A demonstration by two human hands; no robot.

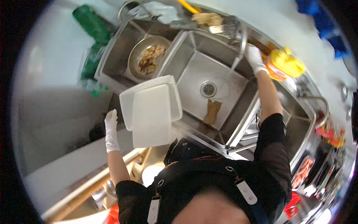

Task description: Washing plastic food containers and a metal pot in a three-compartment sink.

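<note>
My right hand [254,57], in a white glove, reaches the back of the middle sink basin [193,70], beside the curved metal faucet [244,42]. Its fingertips are hidden, so a grip on the tap is unclear. Water appears to run from the spout towards the drain [208,89]. A brown scrubbing pad [212,112] lies on the basin floor. On the left, my gloved left hand [112,123] has bent fingers beside two overlapping translucent plastic pieces, a container [127,106] and a flat-faced one [152,114], at the sink's front-left edge. I see no clear contact.
A round metal pan [135,60] with food scraps sits in the left basin [117,61]. A yellow jug [288,63] stands behind the right basin [299,131]. A green bottle-like object [92,25] and a crumpled plastic bag [160,11] lie around the back left.
</note>
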